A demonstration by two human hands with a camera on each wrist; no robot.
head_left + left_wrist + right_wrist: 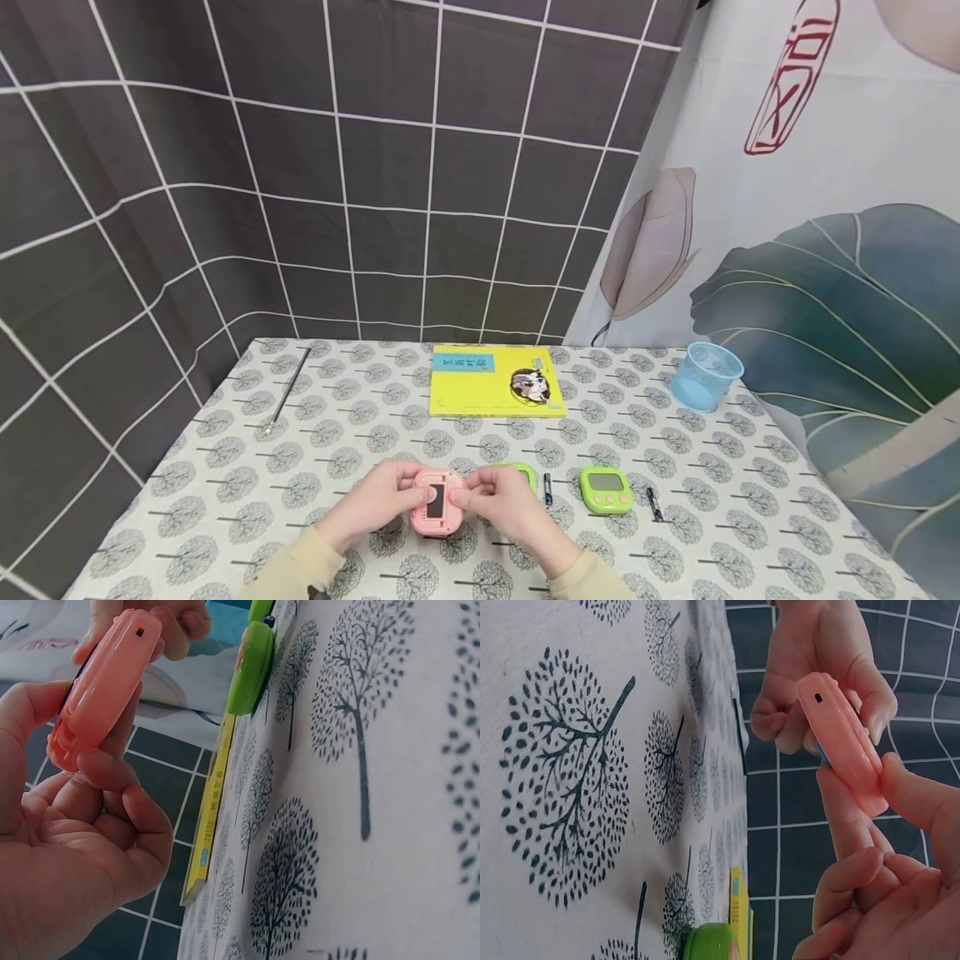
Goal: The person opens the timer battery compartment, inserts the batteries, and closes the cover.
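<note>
A pink digital timer [435, 521], its back with a dark rectangle facing up, is held just above the patterned cloth in the head view. My left hand [378, 502] pinches its left side, thumb on the back and fingers curled beneath. On the opposite side, my right hand [507, 504] grips the edge between thumb and fingers. Both wrist views show the pink casing [105, 690] edge-on between the two hands. Partly behind my right hand lies a green timer [529, 475]; a second green timer [606, 490] rests face up farther right.
Beside the green timers lie two small dark batteries, one battery [547, 489] between them and another battery [654, 505] to the right. A yellow book [487, 392] lies toward the back. A blue translucent cup [705, 379] stands back right, a thin dark rod [288, 387] back left.
</note>
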